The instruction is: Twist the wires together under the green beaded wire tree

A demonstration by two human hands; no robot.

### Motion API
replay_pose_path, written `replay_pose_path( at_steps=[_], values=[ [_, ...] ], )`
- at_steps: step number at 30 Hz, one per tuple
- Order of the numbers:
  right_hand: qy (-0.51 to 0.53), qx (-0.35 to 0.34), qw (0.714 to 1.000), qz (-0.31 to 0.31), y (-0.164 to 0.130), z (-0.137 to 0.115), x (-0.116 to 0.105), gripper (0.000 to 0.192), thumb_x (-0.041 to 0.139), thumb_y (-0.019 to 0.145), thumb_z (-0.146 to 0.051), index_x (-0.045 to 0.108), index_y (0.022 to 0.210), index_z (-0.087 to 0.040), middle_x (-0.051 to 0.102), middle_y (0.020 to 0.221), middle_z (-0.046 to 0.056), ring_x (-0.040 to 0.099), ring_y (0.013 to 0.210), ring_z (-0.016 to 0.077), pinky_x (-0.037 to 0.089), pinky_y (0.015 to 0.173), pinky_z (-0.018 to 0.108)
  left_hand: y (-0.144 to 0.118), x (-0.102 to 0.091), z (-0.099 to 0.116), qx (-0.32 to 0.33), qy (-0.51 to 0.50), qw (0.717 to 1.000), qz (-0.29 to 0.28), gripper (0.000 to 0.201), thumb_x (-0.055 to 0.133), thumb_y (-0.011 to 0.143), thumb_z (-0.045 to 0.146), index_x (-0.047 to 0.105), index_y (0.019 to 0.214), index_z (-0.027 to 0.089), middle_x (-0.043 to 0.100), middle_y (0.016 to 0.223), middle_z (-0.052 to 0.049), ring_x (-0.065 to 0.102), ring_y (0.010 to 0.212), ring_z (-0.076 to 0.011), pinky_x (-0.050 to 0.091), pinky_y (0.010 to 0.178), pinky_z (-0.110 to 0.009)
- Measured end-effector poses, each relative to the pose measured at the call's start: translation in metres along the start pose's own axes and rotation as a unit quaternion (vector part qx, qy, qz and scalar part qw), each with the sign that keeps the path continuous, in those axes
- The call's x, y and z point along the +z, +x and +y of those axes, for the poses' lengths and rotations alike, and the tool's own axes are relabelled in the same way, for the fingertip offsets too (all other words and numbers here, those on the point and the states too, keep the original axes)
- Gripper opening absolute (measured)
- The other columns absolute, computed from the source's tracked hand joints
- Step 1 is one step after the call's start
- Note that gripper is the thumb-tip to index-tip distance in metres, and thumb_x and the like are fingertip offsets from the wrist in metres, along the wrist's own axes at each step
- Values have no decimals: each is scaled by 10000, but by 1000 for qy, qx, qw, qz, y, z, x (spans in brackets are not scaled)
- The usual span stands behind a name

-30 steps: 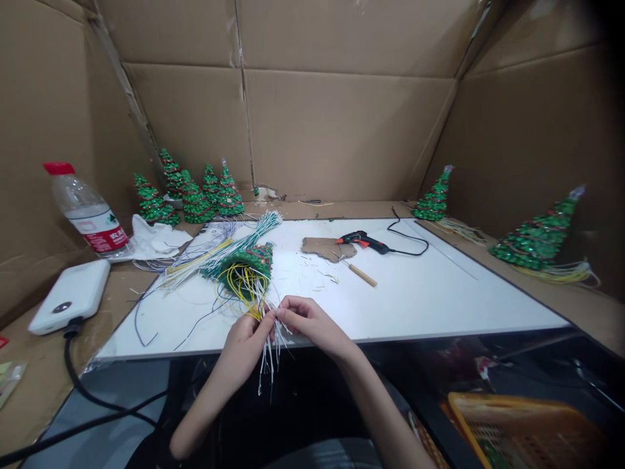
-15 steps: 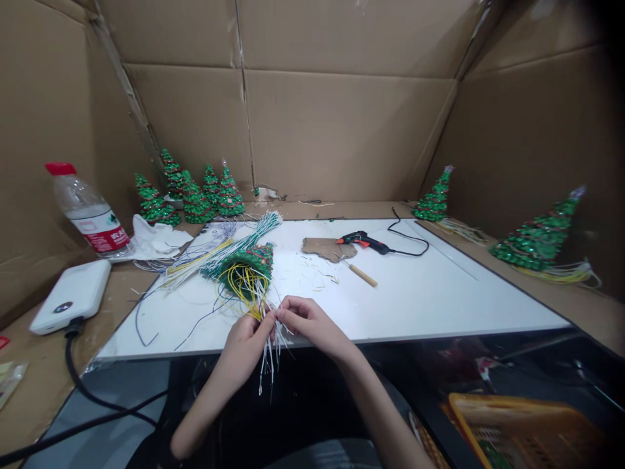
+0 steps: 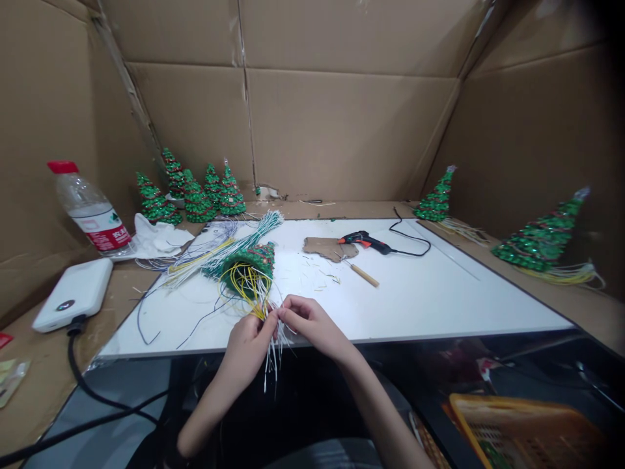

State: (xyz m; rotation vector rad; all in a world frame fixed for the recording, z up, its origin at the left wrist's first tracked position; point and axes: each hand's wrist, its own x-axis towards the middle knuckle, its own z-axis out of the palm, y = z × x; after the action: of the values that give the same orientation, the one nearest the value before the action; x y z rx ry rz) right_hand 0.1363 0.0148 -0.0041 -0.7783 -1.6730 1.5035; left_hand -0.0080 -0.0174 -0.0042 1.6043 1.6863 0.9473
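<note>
A small green Christmas tree (image 3: 266,257) lies on its side on the white board, its hollow base facing me. Yellow and white wires (image 3: 251,286) spill out of that base toward my hands. My left hand (image 3: 251,339) is closed around the bundle, and the loose white ends hang past the board's front edge. With thumb and forefinger pinched, my right hand (image 3: 307,322) holds wire ends right beside the left thumb. Exactly which wires are between the fingertips is too small to tell. Behind the tree lies a sheaf of teal and white wires (image 3: 258,228).
A glue gun (image 3: 368,242) rests by a torn cardboard piece (image 3: 325,247) and a wooden-handled tool (image 3: 364,274). Several finished trees (image 3: 195,198) stand at the back left, others (image 3: 541,234) at right. At left are a bottle (image 3: 97,218) and a white power bank (image 3: 75,293); a basket (image 3: 527,423) sits low right.
Both hands stay pinched together at the wires with only slight finger movement. The hanging wire ends have shifted a little to the right, and the view has moved slightly.
</note>
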Motion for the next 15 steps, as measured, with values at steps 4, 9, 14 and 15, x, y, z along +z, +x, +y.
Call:
replay_pose_path(
  at_steps=[4,9,14,15],
  values=[
    [-5,-7,1000,1,0,-1,0,291,524,828,-400,467,669,-164,422,573,-51,339,530,82,260,510,211,0,1,-1,-13,22,1000,3,435,370,782,515,503,512,200,470,483,11,468,536,-175,332,571,-289],
    [-12,-12,1000,2,-1,-1,0,279,517,835,-387,478,671,-164,402,563,-55,323,525,83,252,503,212,0,1,-1,-8,27,1000,10,428,363,783,503,514,527,196,497,494,8,477,536,-172,338,565,-285],
    [-20,-16,1000,11,-1,-2,1,276,517,835,-379,485,663,-166,409,574,-52,333,532,85,265,514,215,-1,2,-1,-9,44,999,19,422,357,782,495,501,518,198,504,500,0,480,536,-173,332,561,-287],
    [-23,-16,1000,13,-1,-2,1,278,517,833,-381,483,660,-166,410,571,-52,335,530,86,265,512,215,-1,3,-1,-10,51,999,18,425,349,785,494,502,520,198,505,504,-3,483,541,-175,331,564,-288]
  ],
)
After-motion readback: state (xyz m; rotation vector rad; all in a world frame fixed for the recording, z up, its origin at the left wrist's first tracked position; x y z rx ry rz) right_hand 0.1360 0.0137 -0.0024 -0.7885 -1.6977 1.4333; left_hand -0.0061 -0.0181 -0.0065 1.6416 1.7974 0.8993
